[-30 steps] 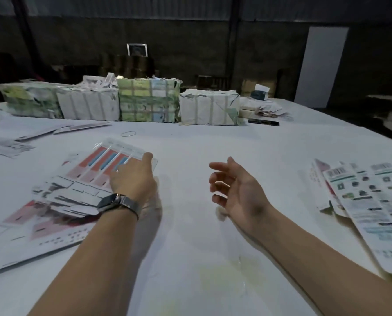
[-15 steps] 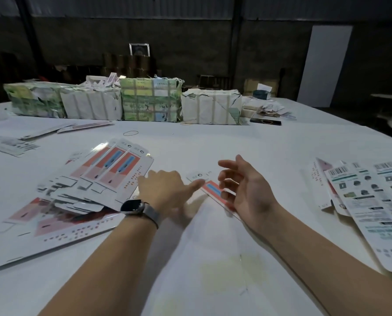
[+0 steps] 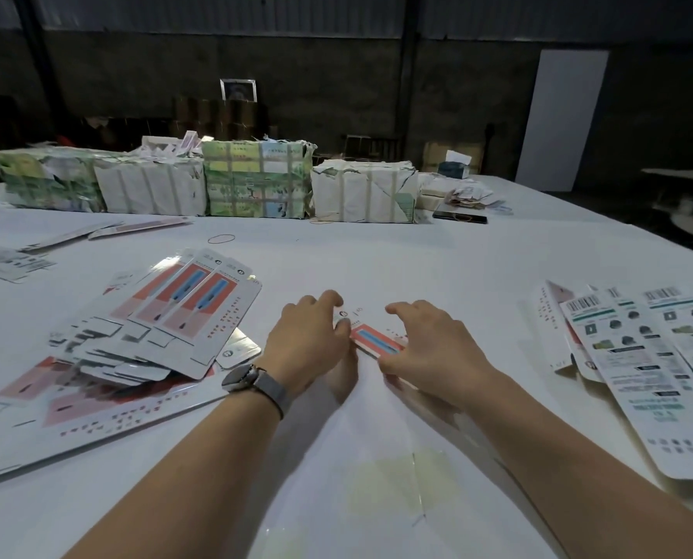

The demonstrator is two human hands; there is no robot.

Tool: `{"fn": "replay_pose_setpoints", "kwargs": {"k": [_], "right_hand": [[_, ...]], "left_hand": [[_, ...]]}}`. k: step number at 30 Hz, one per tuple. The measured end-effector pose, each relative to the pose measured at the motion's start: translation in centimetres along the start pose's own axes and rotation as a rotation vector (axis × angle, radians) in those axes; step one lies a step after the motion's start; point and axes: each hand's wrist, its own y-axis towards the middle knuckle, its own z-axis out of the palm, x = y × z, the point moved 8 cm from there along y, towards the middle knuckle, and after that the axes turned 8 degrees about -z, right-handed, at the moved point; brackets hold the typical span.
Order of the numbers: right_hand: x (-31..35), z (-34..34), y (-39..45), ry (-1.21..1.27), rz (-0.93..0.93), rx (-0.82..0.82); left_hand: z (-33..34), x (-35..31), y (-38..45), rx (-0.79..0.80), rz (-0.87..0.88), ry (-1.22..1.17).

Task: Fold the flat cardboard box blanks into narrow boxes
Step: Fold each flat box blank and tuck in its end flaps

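Note:
A flat box blank (image 3: 371, 337), white with a red and blue panel, lies on the white table (image 3: 377, 260) between my hands. My left hand (image 3: 308, 340), with a watch on its wrist, holds the blank's left edge with curled fingers. My right hand (image 3: 429, 349) grips the right edge, its fingers curled over the card and hiding most of it. A loose pile of the same red and blue blanks (image 3: 163, 320) is spread out to the left. Blanks with barcodes and green print (image 3: 639, 357) lie fanned at the right.
Several wrapped bundles (image 3: 256, 183) stand in a row along the far side of the table. A rubber band (image 3: 221, 238) and a few loose blanks (image 3: 107, 229) lie at the far left. A dark phone (image 3: 459, 216) rests at the back right.
My left hand left the pile and slid one blank to the middle. My right hand came down onto that blank, and both hands now hold it.

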Motion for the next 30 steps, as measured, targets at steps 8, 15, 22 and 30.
{"fn": "replay_pose_setpoints", "kwargs": {"k": [8, 15, 22, 30], "right_hand": [[-0.1, -5.1, -1.0, 0.161, -0.023, -0.334], [-0.5, -8.4, -2.3, 0.582, -0.109, -0.61], [-0.6, -5.4, -1.9, 1.097, -0.003, -0.404], [0.0, -5.2, -1.9, 0.695, -0.095, -0.483]], "left_hand": [[0.0, -1.2, -0.3, 0.148, -0.174, -1.021], [0.4, -4.9, -2.2, 0.319, -0.001, -1.239], [-1.2, -6.1, -3.6, 0.367, 0.098, -1.414], [-0.3, -7.1, -4.6, 0.681, 0.04, -1.6]]}}
